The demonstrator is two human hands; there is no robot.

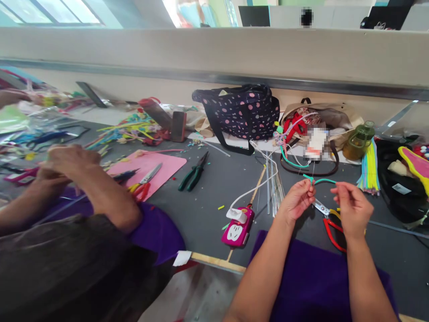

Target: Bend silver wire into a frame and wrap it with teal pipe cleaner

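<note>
Hands pinch teal pipe cleaner near stuffed tan bag

Dark grey table carries green-handled pliers, pink mat, perhaps wire rods.

We have a single view, from a camera worn on the head, looking forward and down across the dark grey worktable toward the pale beige back wall that fills the upper third of the frame. We sit close: our own bare left hand and bare right hand lie in the lower right, forearms running off the bottom edge. A co-worker's arm fills the lower left, blurred by nearness. The navy polka-dot fabric bag marks the table's far edge at centre. With no second view, nothing is shared.
</note>
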